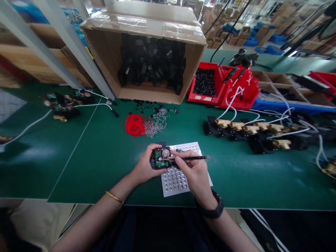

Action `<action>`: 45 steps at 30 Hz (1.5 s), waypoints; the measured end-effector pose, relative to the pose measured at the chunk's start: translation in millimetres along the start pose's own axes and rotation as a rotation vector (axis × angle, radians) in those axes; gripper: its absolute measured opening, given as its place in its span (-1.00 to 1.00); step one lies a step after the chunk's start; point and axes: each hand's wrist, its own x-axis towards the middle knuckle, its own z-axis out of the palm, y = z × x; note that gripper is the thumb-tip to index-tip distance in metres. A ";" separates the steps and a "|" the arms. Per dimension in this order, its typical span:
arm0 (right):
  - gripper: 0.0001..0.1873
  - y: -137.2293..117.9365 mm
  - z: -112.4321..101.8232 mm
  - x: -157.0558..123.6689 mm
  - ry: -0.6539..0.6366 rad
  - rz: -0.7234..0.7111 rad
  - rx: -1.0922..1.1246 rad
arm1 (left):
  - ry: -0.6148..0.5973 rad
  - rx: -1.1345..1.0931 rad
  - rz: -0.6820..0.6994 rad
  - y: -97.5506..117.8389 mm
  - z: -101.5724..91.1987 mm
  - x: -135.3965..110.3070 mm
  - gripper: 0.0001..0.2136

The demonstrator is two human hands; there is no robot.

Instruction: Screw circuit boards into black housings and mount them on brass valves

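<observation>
My left hand (144, 167) is closed around a small black housing with a green circuit board (158, 163) and a round silver part on it, board side up. Pinched in the fingers of my right hand (195, 173) is a pair of dark tweezers (195, 158). Its thin tip reaches left over the board, close to the small round part there; whether it touches cannot be made out. Beneath both hands lies a white sheet (170, 193) with rows of small shiny domes, partly covered. A dark piece beside the housing is mostly hidden by my right fingers.
Beyond my hands lie red wire (134, 125) and loose metal pins (156, 126). A carton (105, 63) of black housings stands behind. To the right are a red bin (204, 82) and black units with brass fittings (252, 129); more boards (59, 104) lie left.
</observation>
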 end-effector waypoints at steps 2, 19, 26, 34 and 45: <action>-0.85 -1.4 0.8 0.2 0.006 0.012 -0.019 | -0.003 -0.011 -0.010 -0.6 0.0 0.0 -0.36; -0.91 -28.9 1.5 11.7 -0.182 -0.065 -0.350 | 0.032 -0.033 0.010 -10.1 3.8 -3.7 -0.33; -0.93 -41.6 -4.7 5.9 -0.168 -0.274 -0.517 | 0.045 -0.034 0.010 -9.2 3.0 -4.5 -0.35; -0.70 -15.6 -59.2 3.1 0.213 -0.214 -0.849 | 0.029 -0.113 -0.088 -5.6 3.8 -4.5 -0.30; -0.53 12.5 -29.4 3.3 -0.005 -0.077 -0.735 | 0.162 0.203 -0.051 30.3 -7.4 -14.8 -0.34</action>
